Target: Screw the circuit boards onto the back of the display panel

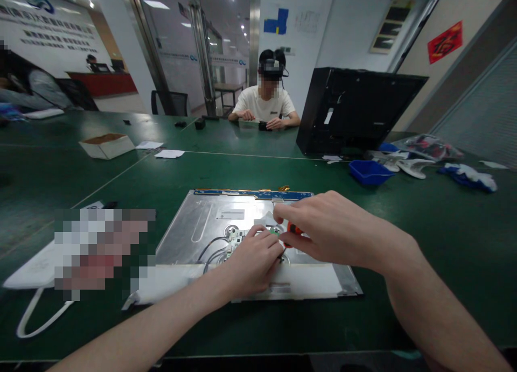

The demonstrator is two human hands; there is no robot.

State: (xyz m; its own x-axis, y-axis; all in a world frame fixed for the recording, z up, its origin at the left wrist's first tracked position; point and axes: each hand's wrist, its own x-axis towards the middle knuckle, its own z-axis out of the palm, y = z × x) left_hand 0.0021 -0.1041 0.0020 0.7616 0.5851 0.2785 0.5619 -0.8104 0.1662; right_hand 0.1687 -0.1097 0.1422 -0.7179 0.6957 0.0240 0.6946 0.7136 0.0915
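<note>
As we seemingly steady the board (235, 245), our curled left hand (258, 258) hides its grip.
Our right hand (327, 229) pinches an orange tool (294, 229).

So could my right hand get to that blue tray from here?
Probably, with a forward reach: green tabletop lies between your right hand and the blue tray, with the monitor beyond it. The orange tool you hold would likely need putting down first.

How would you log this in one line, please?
left hand: over circuit board, contact unclear | right hand: holding orange-handled tool | display panel: on green table
</note>
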